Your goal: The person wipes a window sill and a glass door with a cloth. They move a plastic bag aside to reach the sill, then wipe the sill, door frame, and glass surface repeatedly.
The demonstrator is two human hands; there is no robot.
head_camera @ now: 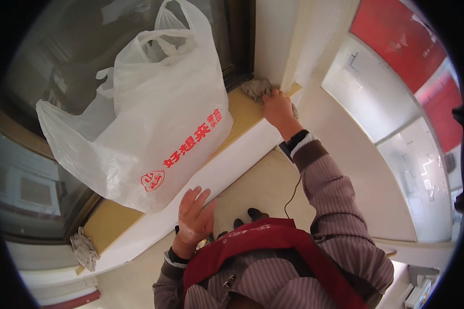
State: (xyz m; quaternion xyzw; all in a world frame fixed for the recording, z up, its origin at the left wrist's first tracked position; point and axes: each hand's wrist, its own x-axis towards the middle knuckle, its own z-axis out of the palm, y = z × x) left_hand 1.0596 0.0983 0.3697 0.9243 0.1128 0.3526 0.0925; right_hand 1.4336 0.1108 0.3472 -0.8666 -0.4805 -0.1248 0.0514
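At the right end of the tan windowsill (243, 110), my right hand (280, 110) grips a crumpled greyish cloth (255, 89), with folds showing on both sides of the fingers. My left hand (195, 216) is raised in front of the sill's white front face, palm showing, fingers apart and holding nothing. Between the hands, a white plastic carrier bag (170, 116) stands on the sill against the window. It bears red writing and a cartoon face; its contents cannot be made out. A second crumpled cloth (84, 249) lies at the sill's left end.
A dark-framed window (85, 50) rises behind the bag. Right of the sill is a pale wall (274, 34). A dark cable (294, 197) hangs near my right forearm, above the pale floor (251, 189). Red and white panels (398, 42) stand farther right.
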